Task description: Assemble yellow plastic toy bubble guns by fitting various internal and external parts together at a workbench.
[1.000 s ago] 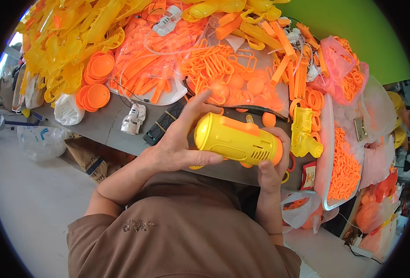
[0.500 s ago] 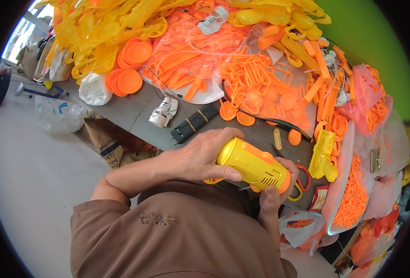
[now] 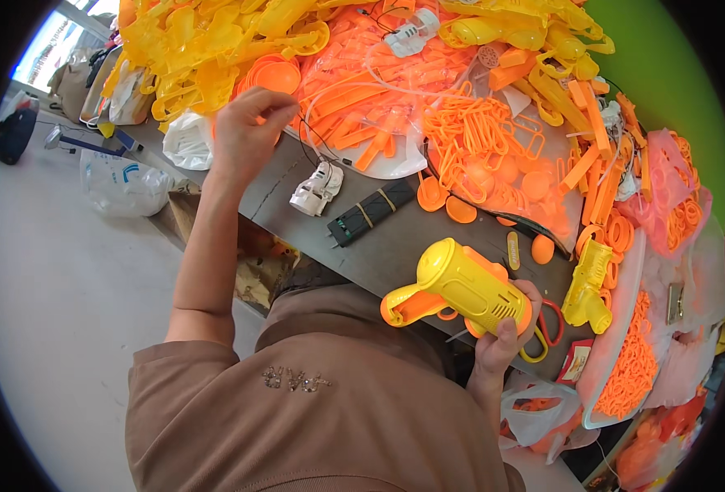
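The right hand (image 3: 500, 340) is clamped round the rear of a yellow toy gun body (image 3: 461, 287) with an orange handle loop (image 3: 408, 303), held near the person's chest just above the near edge of the grey worktable (image 3: 395, 246); its long axis runs from near-left, where the loop sticks out, to the right, where the fingers wrap the vented end. The left hand (image 3: 246, 131) is far from it, stretched up and to the left over the table, fingers pinched together at the tips beside the orange discs (image 3: 272, 78) at the edge of the heap; whether it has anything between the fingertips I cannot tell, though thin dark wires (image 3: 309, 148) run down just beside it toward a small white motor housing (image 3: 317, 189) lying on the table; next to that lies a black battery holder (image 3: 372, 213). So the toy sits near and to the right of the reaching hand, well apart from it, and only the right hand is on it; a second yellow gun shell (image 3: 588, 287) stands further right, beside orange-handled scissors (image 3: 543, 328). Against the earlier frames, the left hand has let go of the yellow body, which it cupped from the left, and travelled out to the parts heap; the toy now rests in the right hand alone, and the loop end has swung leftward into the open.
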`<state>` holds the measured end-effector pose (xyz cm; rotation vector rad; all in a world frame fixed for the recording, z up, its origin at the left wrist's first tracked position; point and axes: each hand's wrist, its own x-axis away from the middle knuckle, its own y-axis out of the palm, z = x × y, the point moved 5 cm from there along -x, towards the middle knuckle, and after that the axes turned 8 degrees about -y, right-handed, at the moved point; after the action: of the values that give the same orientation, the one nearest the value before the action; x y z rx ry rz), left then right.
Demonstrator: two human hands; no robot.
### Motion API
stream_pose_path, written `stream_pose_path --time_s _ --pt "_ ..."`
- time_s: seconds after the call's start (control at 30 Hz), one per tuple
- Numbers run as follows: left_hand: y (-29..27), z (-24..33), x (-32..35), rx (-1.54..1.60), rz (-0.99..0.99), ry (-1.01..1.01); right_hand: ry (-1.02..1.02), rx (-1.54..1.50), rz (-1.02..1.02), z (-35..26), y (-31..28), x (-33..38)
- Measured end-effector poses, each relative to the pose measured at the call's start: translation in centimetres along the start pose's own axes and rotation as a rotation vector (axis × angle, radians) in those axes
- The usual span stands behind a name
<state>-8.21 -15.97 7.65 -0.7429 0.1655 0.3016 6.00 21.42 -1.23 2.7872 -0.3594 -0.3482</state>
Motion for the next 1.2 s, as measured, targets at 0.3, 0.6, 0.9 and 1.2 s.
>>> stream_pose_path --time_s 0.3,0.6,0.9,1.2 --pt "-1.4 -1.9 0.4 0.062 0.162 -0.043 0.017 0.059 0.015 0.3 0.0 -0.1" --pt "-3.2 -7.1 1.8 -0.103 0.236 -0.193 -0.034 0.107 -0.044 0.6 0.0 0.0" --pt "-2.7 -7.5 1.9 -0.414 0.398 -0.052 0.003 0.082 0.003 0.4 -0.1 -0.2" --pt "-1.7 -8.1 -0.4 -0.622 0.385 0.118 -0.005 0.109 0.002 0.5 0.0 -0.1"
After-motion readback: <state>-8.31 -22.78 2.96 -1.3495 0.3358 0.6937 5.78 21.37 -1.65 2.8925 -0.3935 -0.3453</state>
